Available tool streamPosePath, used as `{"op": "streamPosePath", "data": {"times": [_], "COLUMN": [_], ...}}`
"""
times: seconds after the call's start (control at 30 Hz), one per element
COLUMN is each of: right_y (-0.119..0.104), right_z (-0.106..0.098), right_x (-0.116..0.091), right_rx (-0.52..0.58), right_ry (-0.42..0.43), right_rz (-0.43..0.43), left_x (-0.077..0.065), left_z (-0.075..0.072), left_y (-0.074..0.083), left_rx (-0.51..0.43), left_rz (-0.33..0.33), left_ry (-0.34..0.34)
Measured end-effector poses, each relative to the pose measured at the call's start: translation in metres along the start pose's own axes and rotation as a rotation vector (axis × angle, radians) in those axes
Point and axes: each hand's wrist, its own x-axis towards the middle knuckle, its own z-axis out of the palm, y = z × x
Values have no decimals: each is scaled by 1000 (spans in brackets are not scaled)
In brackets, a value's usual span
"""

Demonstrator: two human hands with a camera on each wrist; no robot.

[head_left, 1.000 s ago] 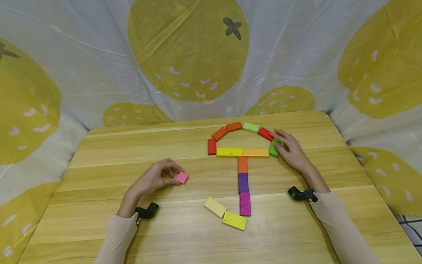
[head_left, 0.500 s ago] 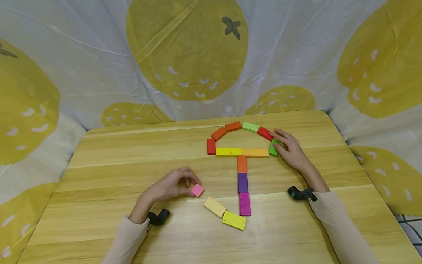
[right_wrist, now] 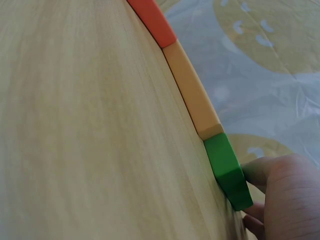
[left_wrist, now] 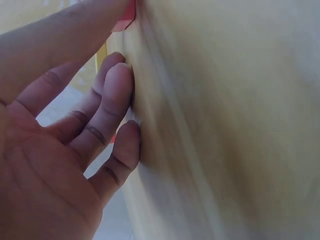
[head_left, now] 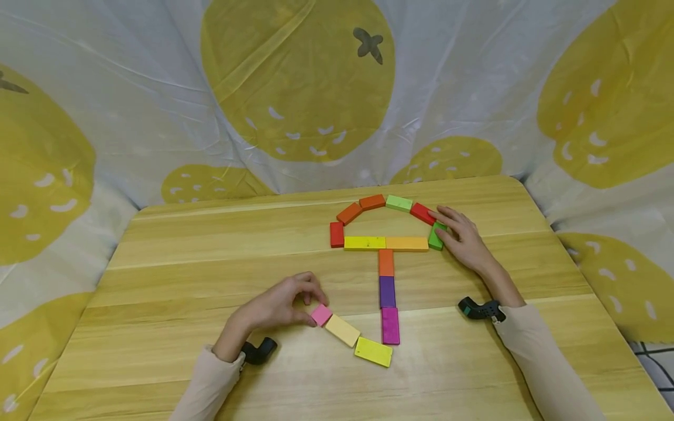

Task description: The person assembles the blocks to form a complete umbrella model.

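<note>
My left hand (head_left: pixel 281 301) pinches a small pink block (head_left: pixel 322 315) between thumb and fingertips. The block sits right at the upper-left end of a cream block (head_left: pixel 343 331), which slants down to a yellow block (head_left: pixel 373 352) beside the foot of a magenta block (head_left: pixel 391 325). In the left wrist view, only a corner of the pink block (left_wrist: pixel 129 17) shows past the hand. My right hand (head_left: pixel 463 240) rests with extended fingers at the dark green block (head_left: pixel 437 236) and the red block (head_left: pixel 422 213). The right wrist view has fingers against the green block (right_wrist: pixel 227 170).
Above stands an arch of several blocks, including a light green block (head_left: pixel 399 203). A yellow bar (head_left: pixel 365 242) and an orange-yellow bar (head_left: pixel 407 244) close its base. From there orange, purple (head_left: pixel 387 292) and magenta blocks run down the wooden table (head_left: pixel 210 234). A patterned cloth (head_left: pixel 300 76) hangs behind.
My left hand has carried the pink block right and toward me, up to the end of the cream block. The right hand has stayed at the green and red blocks.
</note>
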Motion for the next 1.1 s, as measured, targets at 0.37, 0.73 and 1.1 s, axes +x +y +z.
{"op": "streamPosePath", "data": {"times": [0.37, 0.73, 1.1], "right_y": [-2, -1, -1], "right_z": [2, 2, 0], "right_x": [-1, 0, 0], "right_rx": [20, 22, 23], "right_ry": [2, 5, 0], "right_rz": [1, -6, -11], "left_x": [1, 1, 4], "left_z": [10, 13, 17], "left_y": [6, 12, 13], "left_rx": [44, 30, 146], "left_rz": [43, 48, 71], "left_ry": [4, 1, 37]}}
